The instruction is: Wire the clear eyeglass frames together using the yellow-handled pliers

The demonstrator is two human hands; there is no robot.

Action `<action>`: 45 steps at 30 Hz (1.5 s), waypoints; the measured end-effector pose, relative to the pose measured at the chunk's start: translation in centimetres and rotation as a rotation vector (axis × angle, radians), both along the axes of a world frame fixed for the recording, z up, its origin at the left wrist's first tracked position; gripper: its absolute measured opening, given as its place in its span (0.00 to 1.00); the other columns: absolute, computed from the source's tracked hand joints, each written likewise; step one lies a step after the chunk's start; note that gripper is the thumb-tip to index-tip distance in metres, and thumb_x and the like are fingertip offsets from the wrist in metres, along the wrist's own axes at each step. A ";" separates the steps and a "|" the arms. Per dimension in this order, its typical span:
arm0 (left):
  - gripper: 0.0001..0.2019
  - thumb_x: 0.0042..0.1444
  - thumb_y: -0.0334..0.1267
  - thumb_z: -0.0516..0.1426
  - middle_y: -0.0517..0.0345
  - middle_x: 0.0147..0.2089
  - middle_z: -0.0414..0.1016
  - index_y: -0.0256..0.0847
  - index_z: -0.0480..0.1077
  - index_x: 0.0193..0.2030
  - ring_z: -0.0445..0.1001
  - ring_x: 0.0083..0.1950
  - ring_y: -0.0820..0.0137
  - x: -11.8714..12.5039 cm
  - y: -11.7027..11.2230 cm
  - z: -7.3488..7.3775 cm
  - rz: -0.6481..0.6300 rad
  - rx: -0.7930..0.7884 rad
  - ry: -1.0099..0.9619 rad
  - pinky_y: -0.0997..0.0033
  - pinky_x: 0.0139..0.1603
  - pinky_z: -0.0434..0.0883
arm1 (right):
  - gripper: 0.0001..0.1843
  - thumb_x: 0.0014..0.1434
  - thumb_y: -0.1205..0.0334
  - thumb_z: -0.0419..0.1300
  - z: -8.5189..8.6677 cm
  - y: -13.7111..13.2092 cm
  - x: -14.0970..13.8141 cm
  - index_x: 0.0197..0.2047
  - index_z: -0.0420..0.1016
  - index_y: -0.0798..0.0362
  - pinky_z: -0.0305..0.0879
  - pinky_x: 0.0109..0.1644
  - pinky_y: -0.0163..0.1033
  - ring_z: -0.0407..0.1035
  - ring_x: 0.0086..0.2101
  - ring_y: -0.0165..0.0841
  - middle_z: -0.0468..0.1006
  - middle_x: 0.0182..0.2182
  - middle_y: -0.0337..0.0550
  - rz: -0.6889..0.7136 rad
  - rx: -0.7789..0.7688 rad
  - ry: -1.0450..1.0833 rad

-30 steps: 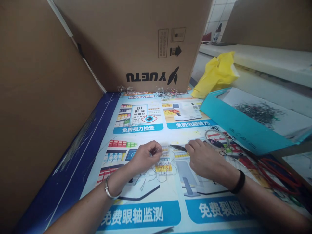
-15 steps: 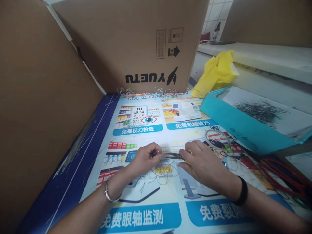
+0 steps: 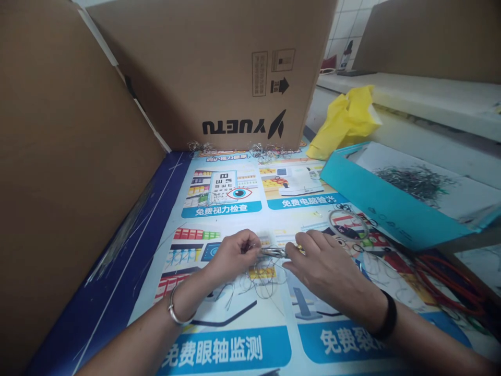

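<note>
My left hand [image 3: 237, 257] is closed in a pinch on thin wire, whose exact ends are hard to see at the fingertips. My right hand [image 3: 323, 263] wraps around yellow-handled pliers [image 3: 277, 253], their narrow metal jaws pointing left and meeting the left fingertips. Most of the handles are hidden by the palm. Below the pliers, loose loops of fine wire [image 3: 264, 284] spread over the printed sheet [image 3: 270, 313].
Behind stands a large cardboard box [image 3: 219, 68], with wire scraps [image 3: 266, 151] along its base. At right, a turquoise box [image 3: 385, 209] holds a heap of cut wire pieces [image 3: 418, 183]. A yellow bag [image 3: 344, 120], a wire coil [image 3: 348, 223] and red cords [image 3: 450, 282] lie nearby.
The jaws of the pliers have come closer together, and the fingers of my right hand have tightened slightly. My left hand has stayed almost still.
</note>
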State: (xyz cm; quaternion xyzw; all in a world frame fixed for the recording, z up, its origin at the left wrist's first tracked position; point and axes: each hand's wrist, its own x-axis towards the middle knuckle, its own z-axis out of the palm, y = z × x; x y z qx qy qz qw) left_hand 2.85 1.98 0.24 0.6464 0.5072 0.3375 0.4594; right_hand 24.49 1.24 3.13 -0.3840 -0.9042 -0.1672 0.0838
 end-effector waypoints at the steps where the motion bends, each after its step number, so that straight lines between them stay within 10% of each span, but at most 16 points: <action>1: 0.02 0.51 0.33 0.54 0.63 0.27 0.63 0.37 0.64 0.30 0.61 0.28 0.76 0.0 0.0 0.0 0.004 -0.009 -0.004 0.76 0.29 0.60 | 0.09 0.57 0.54 0.59 0.0 0.0 0.0 0.37 0.70 0.51 0.48 0.36 0.43 0.59 0.35 0.41 0.69 0.33 0.45 -0.002 -0.007 0.004; 45: 0.05 0.53 0.30 0.52 0.64 0.27 0.69 0.41 0.67 0.29 0.66 0.29 0.75 0.3 -0.6 0.9 -0.049 0.226 0.309 0.76 0.32 0.62 | 0.04 0.58 0.67 0.56 1.1 -0.8 -0.4 0.35 0.72 0.54 0.49 0.35 0.42 0.59 0.33 0.38 0.70 0.31 0.46 0.053 0.049 -0.031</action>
